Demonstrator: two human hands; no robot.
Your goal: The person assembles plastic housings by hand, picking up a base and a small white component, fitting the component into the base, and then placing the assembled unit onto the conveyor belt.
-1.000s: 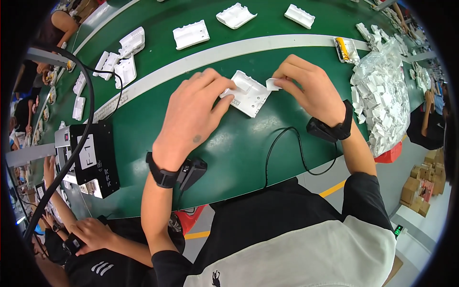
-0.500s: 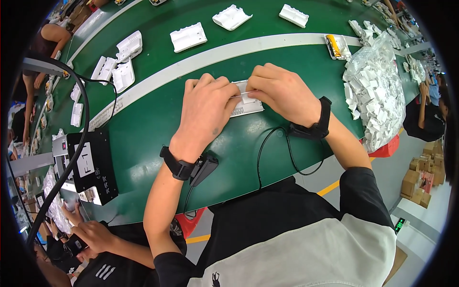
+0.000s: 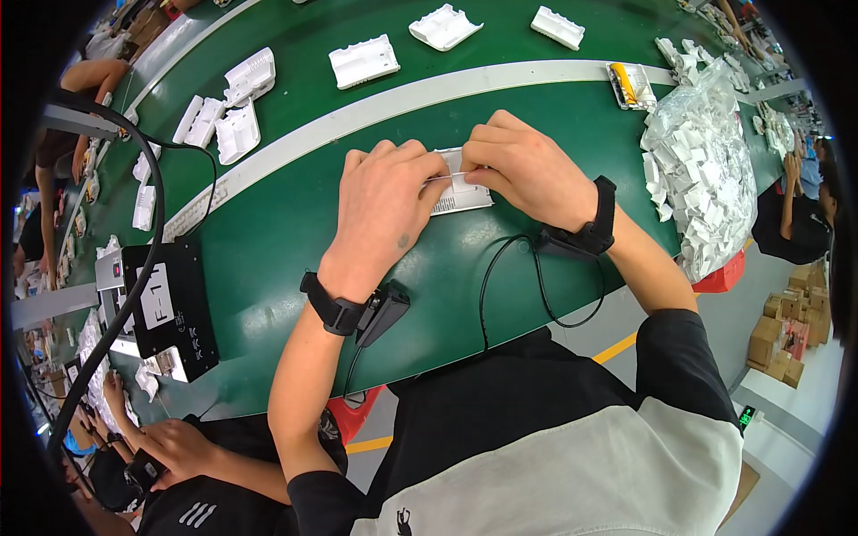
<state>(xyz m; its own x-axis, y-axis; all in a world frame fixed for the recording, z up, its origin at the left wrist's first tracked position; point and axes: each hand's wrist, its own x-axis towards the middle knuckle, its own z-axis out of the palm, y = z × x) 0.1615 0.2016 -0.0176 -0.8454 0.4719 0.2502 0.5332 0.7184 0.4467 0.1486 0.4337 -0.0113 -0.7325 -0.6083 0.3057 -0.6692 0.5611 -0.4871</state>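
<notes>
A white plastic housing piece (image 3: 465, 198) lies on the green table in front of me, partly covered by my fingers. Over it, my left hand (image 3: 386, 201) pinches one end of a thin white strip (image 3: 453, 175) between thumb and fingertips. My right hand (image 3: 527, 170) is closed on the strip's other end, just above the housing. The strip is very slim, and its ends vanish inside my fingers, so I cannot tell its exact kind. Both wrists wear black straps with small black modules and cables.
White housing shells (image 3: 363, 61) lie on the belt beyond the pale rail (image 3: 393, 100). To the right are a shell with a yellow part (image 3: 623, 83) and a clear bag of white pieces (image 3: 702, 170). At left stand a black box (image 3: 174, 308) and a co-worker's hand (image 3: 179, 447).
The shells on the far belt have shifted slightly to the right. At lower left the co-worker's hands have moved. My own hands stay nearly where they were, still pinching the strip.
</notes>
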